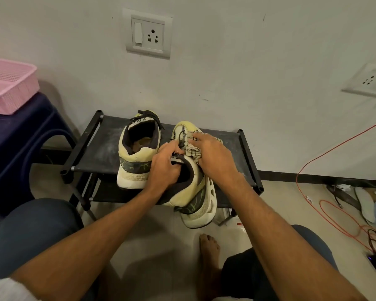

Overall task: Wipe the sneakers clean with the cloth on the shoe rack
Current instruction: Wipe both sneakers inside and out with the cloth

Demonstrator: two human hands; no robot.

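Note:
Two pale yellow sneakers with dark patterned side bands are on the black shoe rack (91, 146). The left sneaker (137, 153) stands upright, heel toward me. The right sneaker (195, 192) is tipped, its heel hanging over the rack's front edge. My left hand (165, 166) grips the right sneaker at its collar and tongue. My right hand (213, 157) presses a checked beige cloth (193, 148) against that sneaker's upper, fingers spread over the cloth.
A pink plastic basket (9, 88) sits on a dark blue stool (20, 135) at the left. A wall socket (149, 33) is above the rack. Red cables (313, 161) and insoles (365, 203) lie on the floor at the right. My bare foot (208, 250) is below the rack.

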